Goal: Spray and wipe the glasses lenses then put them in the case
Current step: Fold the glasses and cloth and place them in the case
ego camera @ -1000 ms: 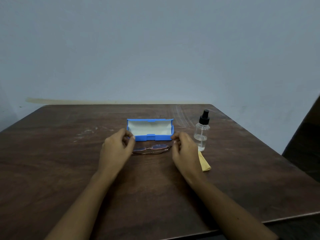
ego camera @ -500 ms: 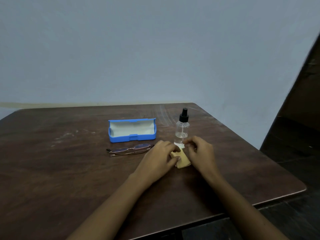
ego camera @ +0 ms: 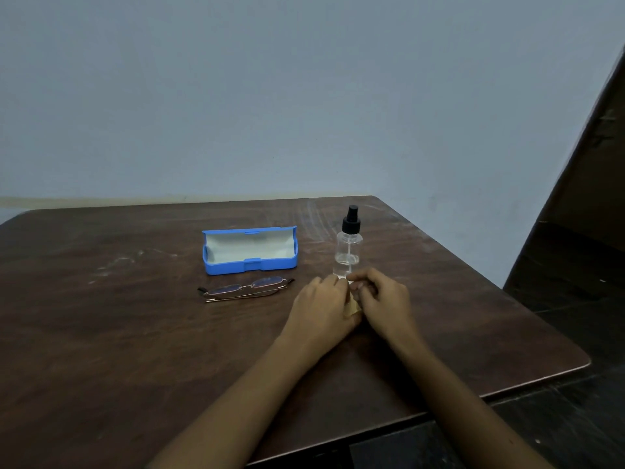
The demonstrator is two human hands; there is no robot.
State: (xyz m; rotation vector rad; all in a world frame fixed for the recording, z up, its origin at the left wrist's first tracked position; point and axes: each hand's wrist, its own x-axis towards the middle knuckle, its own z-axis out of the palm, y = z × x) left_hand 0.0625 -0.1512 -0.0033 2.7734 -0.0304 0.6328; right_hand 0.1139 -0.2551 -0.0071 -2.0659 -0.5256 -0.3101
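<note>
Folded thin-framed glasses (ego camera: 246, 288) lie on the dark wooden table (ego camera: 135, 350), just in front of an open blue case (ego camera: 249, 251) with a pale lining. A clear spray bottle (ego camera: 348, 245) with a black pump stands upright to the right of the case. Right in front of the bottle, my left hand (ego camera: 323, 308) and my right hand (ego camera: 382, 301) are pressed together, both pinching a small yellow cloth (ego camera: 353, 308). Most of the cloth is hidden between my fingers.
A pale blue wall rises behind the table's far edge. The table's right edge (ego camera: 507, 289) drops to a dark floor, and a dark slanted surface (ego camera: 595, 164) stands at the far right. The near edge runs beneath my forearms.
My hands left the glasses and moved right to the yellow cloth. Since half a second ago they have closed tighter together on it, covering more of it.
</note>
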